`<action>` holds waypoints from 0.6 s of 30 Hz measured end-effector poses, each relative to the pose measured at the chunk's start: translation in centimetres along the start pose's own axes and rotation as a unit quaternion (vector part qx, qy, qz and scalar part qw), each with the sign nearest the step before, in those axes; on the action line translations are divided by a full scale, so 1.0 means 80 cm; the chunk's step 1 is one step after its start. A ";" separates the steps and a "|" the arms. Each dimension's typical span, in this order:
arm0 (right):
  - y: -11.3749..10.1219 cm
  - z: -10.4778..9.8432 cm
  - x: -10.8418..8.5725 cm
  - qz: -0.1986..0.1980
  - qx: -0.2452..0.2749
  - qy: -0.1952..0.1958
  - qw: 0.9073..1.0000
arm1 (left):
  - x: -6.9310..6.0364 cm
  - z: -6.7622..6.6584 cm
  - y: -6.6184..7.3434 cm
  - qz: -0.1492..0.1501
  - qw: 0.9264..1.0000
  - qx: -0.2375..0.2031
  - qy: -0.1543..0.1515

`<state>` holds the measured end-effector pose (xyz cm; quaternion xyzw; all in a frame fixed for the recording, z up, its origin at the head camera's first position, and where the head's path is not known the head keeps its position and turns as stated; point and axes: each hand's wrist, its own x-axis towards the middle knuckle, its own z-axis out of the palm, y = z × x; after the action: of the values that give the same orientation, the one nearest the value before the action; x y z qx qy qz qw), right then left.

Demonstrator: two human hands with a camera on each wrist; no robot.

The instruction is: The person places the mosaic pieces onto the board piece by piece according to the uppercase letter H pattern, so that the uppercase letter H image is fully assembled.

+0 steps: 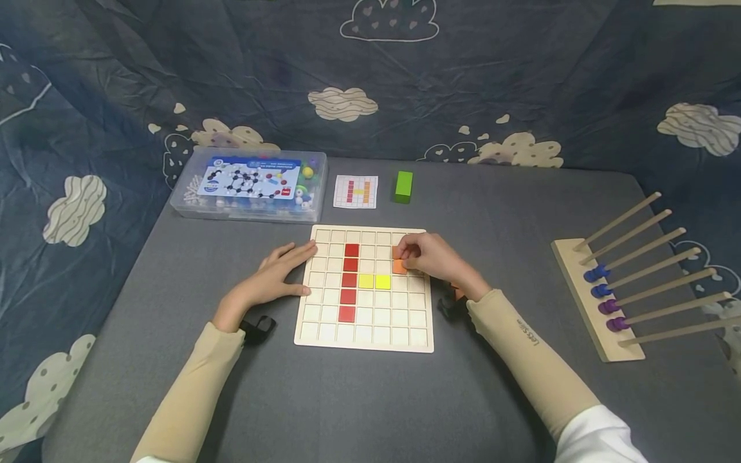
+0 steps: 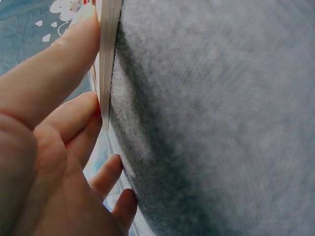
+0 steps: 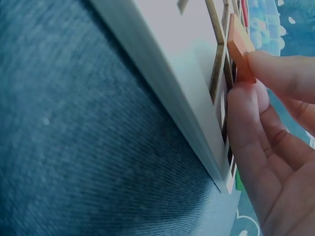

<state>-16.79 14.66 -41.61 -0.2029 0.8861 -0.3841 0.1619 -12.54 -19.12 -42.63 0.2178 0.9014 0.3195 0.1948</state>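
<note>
A wooden grid board (image 1: pixel 327 334) lies flat on the grey table. Down one of its columns runs a line of red square tiles (image 1: pixel 349 280), and two yellow tiles (image 1: pixel 366 281) sit side by side to the right of that line. My right hand (image 1: pixel 433 258) pinches an orange tile (image 3: pixel 241 51) between thumb and fingers at the board's right side; in the right wrist view the tile is tilted against the grid. Just beyond it, another orange tile (image 1: pixel 396 252) is partly covered by the fingers. My left hand (image 1: pixel 263 280) touches the board's left edge with extended fingers and thumb.
Behind the board are a clear plastic box (image 1: pixel 249 209) of small parts, a pattern card (image 1: pixel 356 200) and a green block (image 1: pixel 404 187). More orange pieces (image 1: pixel 458 294) lie partly hidden beneath the right wrist. A wooden peg stand (image 1: pixel 596 302) with blue and purple beads occupies the right.
</note>
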 end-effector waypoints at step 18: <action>0.030 -0.041 -0.035 0.041 0.124 0.020 0.991 | 0.000 0.000 -0.002 -0.003 1.000 0.004 0.001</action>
<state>-16.37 19.53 -40.93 -0.1366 0.8421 -0.4884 0.1835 -12.59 -19.17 -42.74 0.2159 0.9035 0.3153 0.1939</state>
